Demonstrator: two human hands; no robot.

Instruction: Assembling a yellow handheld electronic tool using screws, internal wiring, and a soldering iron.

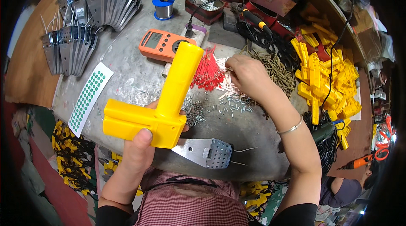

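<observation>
My left hand (pixel 141 149) is closed around a yellow plastic housing (pixel 171 95), holding it over the near side of the grey bench, thumb on its lower face. A tapered metal plate (pixel 198 150) with a perforated end and two thin wires shows beyond the housing; how they join is hidden. My right hand (pixel 248 75) reaches into the small parts, fingertips pinched together; what they grip, if anything, cannot be made out. Around those fingers lie white sleeves (pixel 228 85), red-leaded components (pixel 208 71) and a heap of brass-coloured screws (pixel 277 71).
Small silver tubes (pixel 234 104) and nuts or washers (pixel 195 111) lie nearer. Behind are an orange meter (pixel 158 44), a solder spool (pixel 164 8) and a soldering iron (pixel 256 19). Yellow parts (pixel 327 82) heap at right; metal plates (pixel 69 48) and a sticker sheet (pixel 89 99) sit left.
</observation>
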